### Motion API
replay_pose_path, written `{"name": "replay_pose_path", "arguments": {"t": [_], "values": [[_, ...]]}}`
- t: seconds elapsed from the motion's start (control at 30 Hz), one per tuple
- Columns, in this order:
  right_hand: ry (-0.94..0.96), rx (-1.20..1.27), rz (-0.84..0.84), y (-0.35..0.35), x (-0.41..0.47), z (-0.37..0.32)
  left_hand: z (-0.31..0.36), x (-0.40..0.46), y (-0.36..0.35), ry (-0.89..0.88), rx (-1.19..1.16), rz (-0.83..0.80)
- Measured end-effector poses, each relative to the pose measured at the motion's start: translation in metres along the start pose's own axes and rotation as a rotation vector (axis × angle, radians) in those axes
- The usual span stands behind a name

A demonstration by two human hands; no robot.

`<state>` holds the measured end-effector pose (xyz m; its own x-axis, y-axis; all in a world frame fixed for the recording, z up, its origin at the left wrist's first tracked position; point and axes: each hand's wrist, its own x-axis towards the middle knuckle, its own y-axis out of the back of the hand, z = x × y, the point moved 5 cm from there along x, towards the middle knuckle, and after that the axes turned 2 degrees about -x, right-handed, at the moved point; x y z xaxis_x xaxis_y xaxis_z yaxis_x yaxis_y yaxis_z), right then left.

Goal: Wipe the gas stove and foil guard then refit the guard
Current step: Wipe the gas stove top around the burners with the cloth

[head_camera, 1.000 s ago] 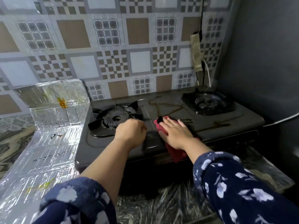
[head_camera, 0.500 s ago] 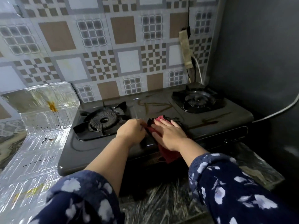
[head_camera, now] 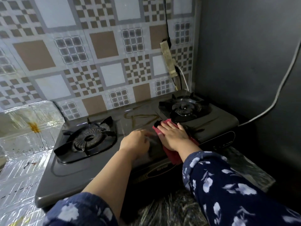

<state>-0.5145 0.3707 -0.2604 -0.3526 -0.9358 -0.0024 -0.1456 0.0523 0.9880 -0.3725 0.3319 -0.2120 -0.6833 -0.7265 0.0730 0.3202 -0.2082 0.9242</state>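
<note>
Gas stove (head_camera: 101, 167), frame centre: right hand (head_camera: 175, 137) presses red cloth (head_camera: 172, 156) flat-fingered; left hand (head_camera: 135, 142) blurred, grip indeterminate. Risk: cloth snagging right burner grate (head_camera: 184, 107).

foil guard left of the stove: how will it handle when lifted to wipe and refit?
Probably floppy: the foil guard is a thin creased sheet, bent from the counter up the wall. Likely very light, so one hand could lift it, though it may sag or crumple. Its orange stain looks greasy, so the surface may be slippery there.
</note>
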Motion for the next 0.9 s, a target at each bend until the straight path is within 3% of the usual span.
{"name": "replay_pose_path", "arguments": {"t": [0.2, 0.4, 0.7, 0.9], "values": [[0.074, 0.021, 0.091, 0.003, -0.029, 0.024, 0.028, 0.015, -0.016, -0.017, 0.008, -0.040], [-0.107, 0.019, 0.107, 0.010, -0.040, 0.090, 0.084, 0.040, -0.031, -0.119, 0.028, -0.085], [-0.395, -0.041, 0.035, 0.025, -0.022, 0.170, 0.087, 0.069, -0.049, -0.155, 0.089, -0.114], [-0.468, -0.046, 0.045, 0.034, 0.007, 0.209, 0.085, 0.081, -0.058, -0.205, 0.099, -0.094]]}}
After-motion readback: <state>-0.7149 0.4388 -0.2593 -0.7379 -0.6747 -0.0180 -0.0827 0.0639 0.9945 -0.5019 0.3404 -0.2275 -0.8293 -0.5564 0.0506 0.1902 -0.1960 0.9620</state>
